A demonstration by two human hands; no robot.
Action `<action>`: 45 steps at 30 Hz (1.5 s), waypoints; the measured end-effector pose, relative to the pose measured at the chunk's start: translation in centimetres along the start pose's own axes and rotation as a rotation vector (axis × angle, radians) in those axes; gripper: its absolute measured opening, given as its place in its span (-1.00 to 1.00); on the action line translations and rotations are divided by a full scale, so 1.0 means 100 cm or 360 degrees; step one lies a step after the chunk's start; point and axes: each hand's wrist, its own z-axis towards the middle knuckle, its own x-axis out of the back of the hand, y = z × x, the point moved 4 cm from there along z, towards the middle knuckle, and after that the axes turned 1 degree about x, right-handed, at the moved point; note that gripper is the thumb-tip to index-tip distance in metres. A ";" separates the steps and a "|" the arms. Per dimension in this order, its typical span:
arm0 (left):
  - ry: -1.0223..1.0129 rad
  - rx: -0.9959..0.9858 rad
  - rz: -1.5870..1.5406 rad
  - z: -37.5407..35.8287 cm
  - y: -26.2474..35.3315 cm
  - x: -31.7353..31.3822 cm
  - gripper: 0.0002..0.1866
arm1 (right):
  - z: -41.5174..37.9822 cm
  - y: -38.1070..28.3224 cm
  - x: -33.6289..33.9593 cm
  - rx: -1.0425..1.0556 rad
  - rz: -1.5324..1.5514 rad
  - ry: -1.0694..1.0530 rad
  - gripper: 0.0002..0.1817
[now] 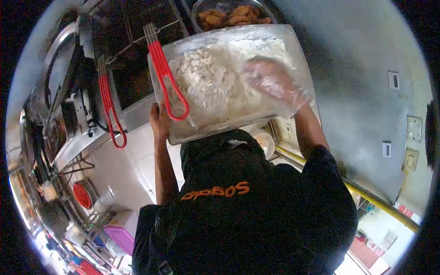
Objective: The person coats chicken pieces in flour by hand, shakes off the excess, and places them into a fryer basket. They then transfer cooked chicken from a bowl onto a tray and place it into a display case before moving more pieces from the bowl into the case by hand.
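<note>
A large clear plastic tub (pixel 215 129) holds white flour (pixel 263 48) and a heap of flour-coated pieces (pixel 206 75) on its left side. My left hand (pixel 160 121) is bare and grips the tub at its near left corner. My right hand (pixel 272 80), in a clear plastic glove, is over the flour in the right half of the tub. Motion blurs its fingers, and I cannot make out anything in them. A red fryer-basket handle (pixel 167 80) reaches over the tub's left edge.
Left of the tub is a deep fryer (pixel 133 82), with a second red handle (pixel 109 105) sticking out. A bowl of brown fried pieces (pixel 231 17) stands behind the tub. A grey metal wall (pixel 353 91) rises on the right. Lower left is a red-filled container (pixel 84 195).
</note>
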 end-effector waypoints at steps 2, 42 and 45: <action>0.0000 -0.0028 0.0020 -0.002 0.002 0.002 -0.66 | 0.003 0.009 -0.031 0.0432 -0.0004 -0.0211 -0.73; 0.0077 0.0074 0.0121 0.004 -0.006 0.000 -0.67 | 0.053 0.115 -0.100 -0.0366 -0.0737 -0.0813 -0.09; 0.0133 0.0011 -0.0019 0.003 -0.007 0.001 -0.66 | 0.013 0.122 -0.122 0.0285 -0.1054 -0.0492 -0.25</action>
